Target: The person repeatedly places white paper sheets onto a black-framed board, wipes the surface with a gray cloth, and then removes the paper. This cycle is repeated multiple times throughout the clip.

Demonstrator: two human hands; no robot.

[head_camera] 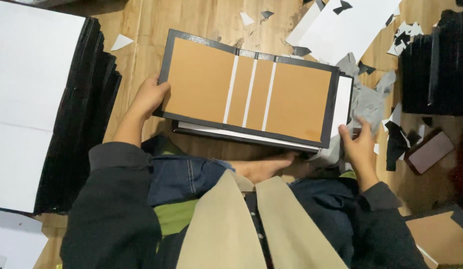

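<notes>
Brown board: flat brown-panelled cover with black border point(249, 89) lies open before me on a white-and-black stack point(241, 137); looks stiff, light
Left hand point(149, 97): clamped on its left edge
Right hand point(358, 144): fingers apart, touching the right corner
Hold: opposite edges; corners look prone to denting

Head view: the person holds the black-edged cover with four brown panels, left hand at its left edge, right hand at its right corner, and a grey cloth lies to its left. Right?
Not quite. In the head view the grey cloth lies to the right of the cover, just beyond the right hand. The left hand is at the left edge, as you say.
</notes>
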